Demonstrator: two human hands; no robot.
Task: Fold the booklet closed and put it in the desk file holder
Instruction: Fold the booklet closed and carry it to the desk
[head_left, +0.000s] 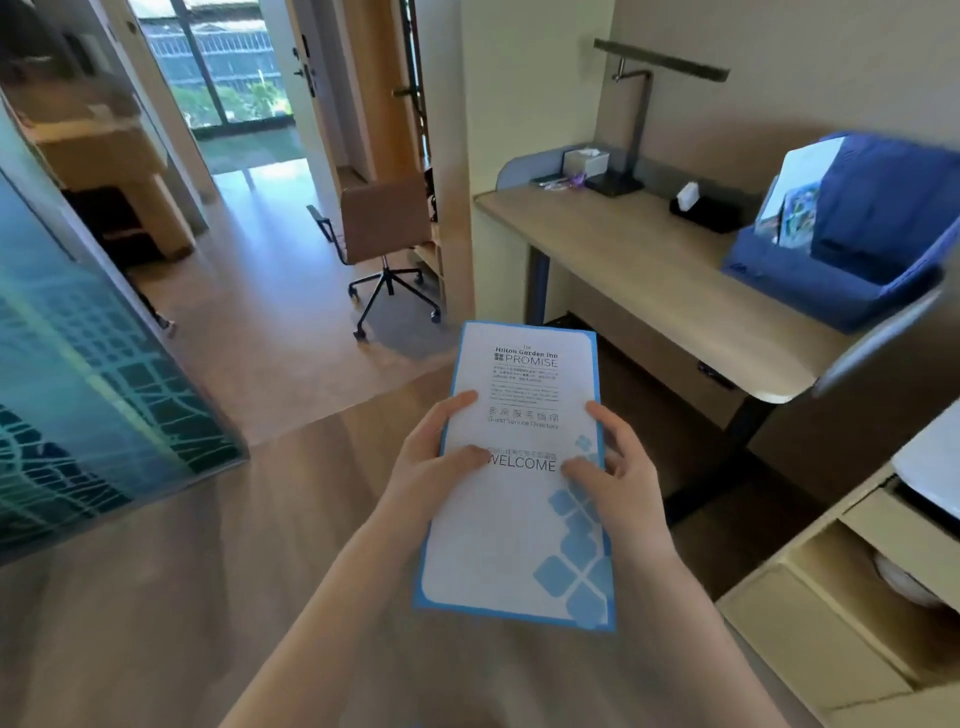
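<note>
With the booklet (519, 467) already closed (cover up), both hands' fingers (457, 402) grasp it; next: carry to the holder (810, 280) on the desk (623, 260).

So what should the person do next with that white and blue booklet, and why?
Probably carry the white and blue booklet right toward the blue desk file holder: it already looks folded shut, held in the left hand and right hand, away from the desk.
</note>
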